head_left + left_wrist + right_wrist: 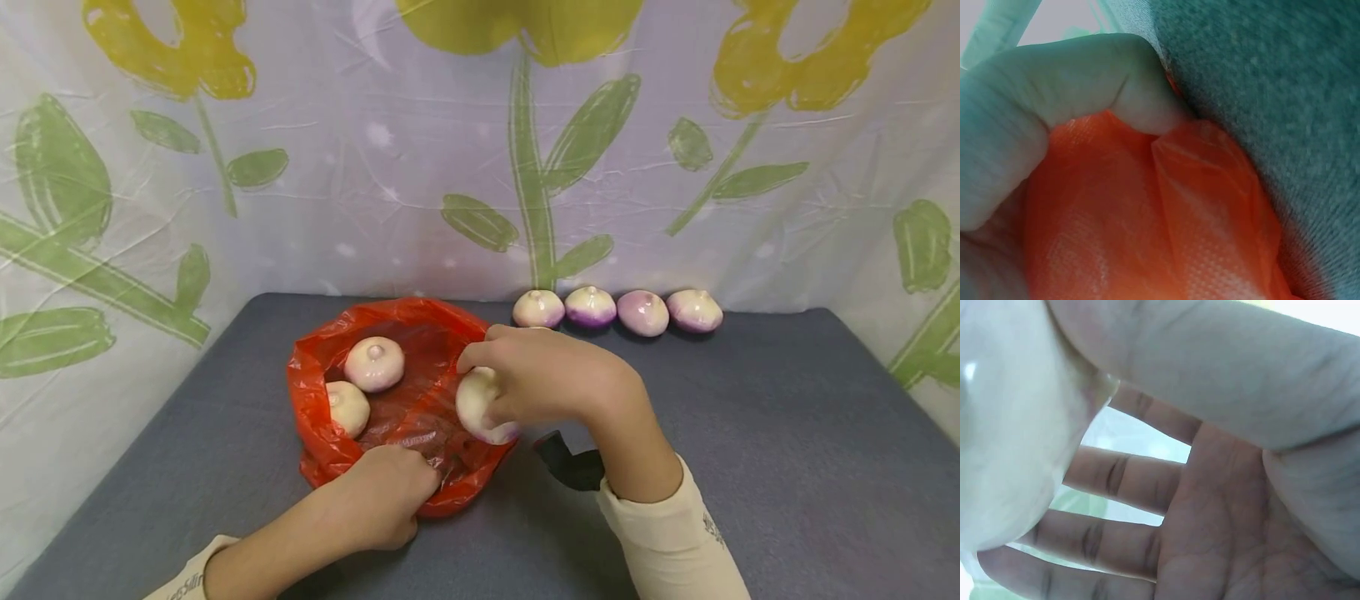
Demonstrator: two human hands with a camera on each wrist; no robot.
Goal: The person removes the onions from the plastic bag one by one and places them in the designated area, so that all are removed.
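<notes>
A red plastic bag [318, 437] lies spread with its mouth up on the table. Two cream onions with pointed tips are inside it, an upper onion [375, 364] and a lower onion [347, 408]. At the near rim my left hand [386, 497] pinches the bag; thumb and folded red film [1210, 206] fill the left wrist view. My right hand [558, 375] holds a glossy cream and purple onion [477, 407] at the right side of the bag's mouth. In the right wrist view that onion [1010, 437] sits between thumb and fingers.
Along the back edge of the grey table [765, 467] stands a row of several purple and cream onions [642, 313]. A curtain with printed flowers [345, 183] hangs behind. Beside my right wrist shows a black strap [573, 467].
</notes>
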